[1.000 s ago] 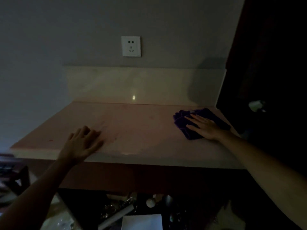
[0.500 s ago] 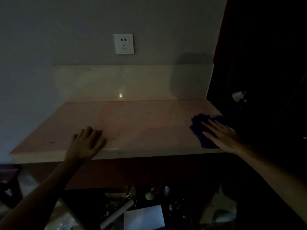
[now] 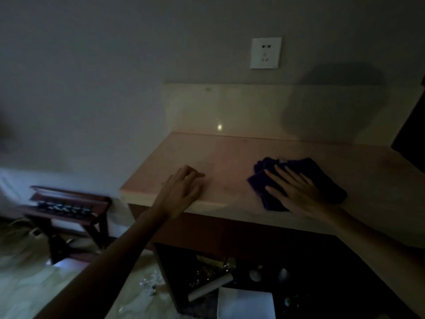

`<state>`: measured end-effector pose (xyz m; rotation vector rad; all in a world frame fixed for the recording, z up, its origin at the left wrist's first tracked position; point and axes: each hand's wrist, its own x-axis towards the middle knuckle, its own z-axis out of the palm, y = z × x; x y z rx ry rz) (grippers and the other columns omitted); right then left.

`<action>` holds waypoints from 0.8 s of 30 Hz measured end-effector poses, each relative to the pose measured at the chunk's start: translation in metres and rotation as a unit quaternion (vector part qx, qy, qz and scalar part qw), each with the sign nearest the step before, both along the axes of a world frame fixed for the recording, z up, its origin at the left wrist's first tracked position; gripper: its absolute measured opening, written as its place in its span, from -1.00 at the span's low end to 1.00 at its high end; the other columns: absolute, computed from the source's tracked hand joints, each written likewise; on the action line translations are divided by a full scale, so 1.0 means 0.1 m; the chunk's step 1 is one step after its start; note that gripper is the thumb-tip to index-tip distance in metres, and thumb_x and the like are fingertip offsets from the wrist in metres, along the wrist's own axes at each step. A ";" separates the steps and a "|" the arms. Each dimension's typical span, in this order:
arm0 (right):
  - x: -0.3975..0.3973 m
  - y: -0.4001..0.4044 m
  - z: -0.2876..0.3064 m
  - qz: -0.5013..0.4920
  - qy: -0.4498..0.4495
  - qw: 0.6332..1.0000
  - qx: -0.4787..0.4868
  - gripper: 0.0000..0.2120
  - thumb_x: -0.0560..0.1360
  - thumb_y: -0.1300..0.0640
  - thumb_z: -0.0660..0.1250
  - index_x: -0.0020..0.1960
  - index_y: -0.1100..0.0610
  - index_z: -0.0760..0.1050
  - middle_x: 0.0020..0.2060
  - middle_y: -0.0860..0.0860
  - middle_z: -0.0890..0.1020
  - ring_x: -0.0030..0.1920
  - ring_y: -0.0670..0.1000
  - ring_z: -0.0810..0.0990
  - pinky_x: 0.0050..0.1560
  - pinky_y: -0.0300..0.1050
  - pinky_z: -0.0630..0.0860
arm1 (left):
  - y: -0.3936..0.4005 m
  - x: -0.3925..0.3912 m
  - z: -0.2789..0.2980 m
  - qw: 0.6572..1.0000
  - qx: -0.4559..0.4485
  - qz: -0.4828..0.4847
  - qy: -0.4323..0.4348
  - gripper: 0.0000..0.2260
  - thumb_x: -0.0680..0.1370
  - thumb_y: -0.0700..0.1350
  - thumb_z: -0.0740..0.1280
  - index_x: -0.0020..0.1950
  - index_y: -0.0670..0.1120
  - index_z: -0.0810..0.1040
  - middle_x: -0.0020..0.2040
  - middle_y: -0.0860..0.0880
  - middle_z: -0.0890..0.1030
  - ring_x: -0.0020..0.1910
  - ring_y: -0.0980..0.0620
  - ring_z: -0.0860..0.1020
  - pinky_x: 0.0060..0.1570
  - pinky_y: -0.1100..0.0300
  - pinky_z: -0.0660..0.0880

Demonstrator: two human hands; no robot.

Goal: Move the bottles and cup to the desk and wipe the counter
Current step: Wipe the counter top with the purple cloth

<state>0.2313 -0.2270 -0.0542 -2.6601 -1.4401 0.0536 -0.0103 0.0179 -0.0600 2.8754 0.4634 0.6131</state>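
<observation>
The room is dim. A pinkish stone counter (image 3: 230,155) runs along the wall, and I see no bottles or cup on it. A folded purple cloth (image 3: 322,173) lies on the counter right of centre. My right hand (image 3: 296,192) lies flat on the cloth with fingers spread, pressing it down. My left hand (image 3: 181,189) rests on the bare counter near its front left edge, fingers slightly curled and holding nothing.
A pale backsplash (image 3: 241,109) and a white wall socket (image 3: 266,52) are behind the counter. A dark cabinet (image 3: 411,134) bounds its right end. A wooden rack (image 3: 69,203) stands on the floor at left. An open compartment (image 3: 230,277) below holds several small items and white paper (image 3: 246,305).
My right hand has slid the cloth leftward from the counter's right end towards its middle. My view has swung left. My left hand stays by the front left edge.
</observation>
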 end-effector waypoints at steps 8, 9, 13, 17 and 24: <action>-1.31 2.16 -0.03 0.138 -0.001 0.990 0.031 -0.36 0.51 -0.39 -0.27 0.55 -0.22 -0.13 0.59 -0.12 -0.06 0.58 -0.02 -0.10 0.54 0.08 -0.15 | 0.98 -1.06 -0.03 0.978 -0.077 0.125 -0.148 -0.68 0.64 0.10 0.11 0.22 -0.02 0.53 0.10 0.03 0.44 0.11 0.03 0.51 0.07 0.00 0.52; -1.48 2.41 -0.03 0.152 0.001 0.988 0.035 -0.35 0.52 -0.39 -0.26 0.55 -0.21 -0.12 0.59 -0.11 -0.05 0.58 0.00 -0.09 0.54 0.10 -0.14 | 1.08 -1.21 -0.06 0.972 -0.087 0.146 -0.162 -0.68 0.64 0.11 0.11 0.22 -0.02 0.53 0.11 0.05 0.43 0.12 0.05 0.52 0.06 -0.01 0.54; -2.02 3.02 -0.05 0.202 0.001 0.979 0.035 -0.34 0.52 -0.39 -0.23 0.56 -0.18 -0.09 0.59 -0.08 -0.04 0.58 0.05 -0.09 0.54 0.16 -0.13 | 1.29 -1.66 -0.17 0.955 -0.111 0.214 -0.173 -0.68 0.65 0.12 0.09 0.23 0.01 0.50 0.17 0.06 0.40 0.13 0.11 0.51 0.01 0.00 0.60; -2.22 3.13 -0.06 0.241 -0.015 0.970 0.024 -0.35 0.51 -0.41 -0.22 0.55 -0.21 -0.03 0.59 -0.05 0.01 0.58 0.09 -0.09 0.52 0.22 -0.12 | 1.33 -1.84 -0.20 0.935 -0.160 0.256 -0.186 -0.55 0.58 0.26 0.01 0.22 0.01 0.47 0.19 0.04 0.37 0.11 0.07 0.51 0.07 -0.06 0.59; -2.16 2.72 -0.09 0.346 -0.073 0.934 0.039 -0.49 0.61 -0.21 -0.05 0.54 -0.24 -0.02 0.58 -0.08 0.04 0.57 0.10 -0.03 0.49 0.29 -0.02 | 1.14 -1.61 -0.18 0.941 -0.146 0.236 -0.196 -0.68 0.65 0.15 0.09 0.21 -0.02 0.46 0.17 0.02 0.37 0.07 -0.01 0.55 0.04 -0.06 0.59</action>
